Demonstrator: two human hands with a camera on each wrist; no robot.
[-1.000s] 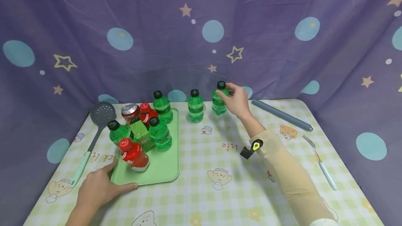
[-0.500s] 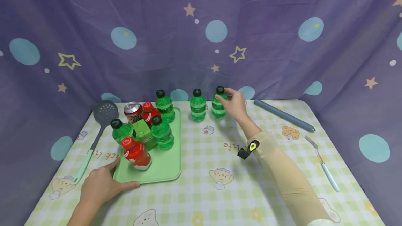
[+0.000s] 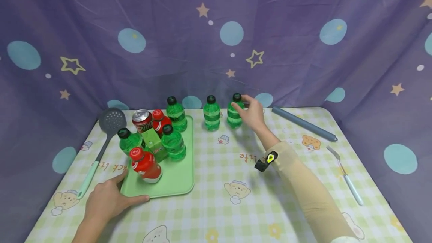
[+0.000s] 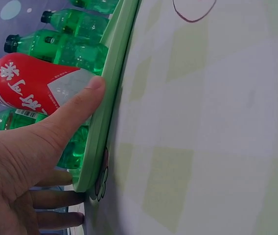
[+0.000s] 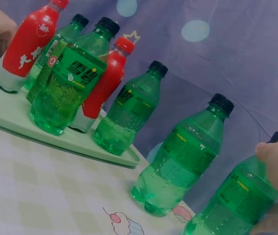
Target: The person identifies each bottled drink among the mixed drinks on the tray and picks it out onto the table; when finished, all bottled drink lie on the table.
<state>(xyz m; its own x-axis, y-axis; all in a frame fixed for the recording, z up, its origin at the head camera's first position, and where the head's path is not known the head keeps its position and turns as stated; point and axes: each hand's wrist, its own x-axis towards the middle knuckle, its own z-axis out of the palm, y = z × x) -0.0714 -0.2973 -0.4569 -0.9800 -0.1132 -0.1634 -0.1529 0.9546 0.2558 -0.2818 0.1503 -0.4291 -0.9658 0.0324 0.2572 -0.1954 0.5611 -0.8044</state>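
My right hand grips a green soda bottle near its neck, thumb and fingers to either side just below the black cap. The bottle stands upright at the table's back edge. Beside it, to the left, is another green soda bottle. My left hand spans the near left corner of a light green tray; its straight thumb lies along the front rim and the other fingers reach past the left side. A red-labelled bottle stands on the tray close to that thumb.
The tray also bears several green bottles, a green carton, another red bottle and a soda can. Left of it lies a slotted turner. A grey rod and a small fork-like utensil lie at right.
My right hand has lowered the green soda bottle to the table, slightly nearer to the neighbouring bottle, and keeps hold of it. The left hand stays at the tray corner.
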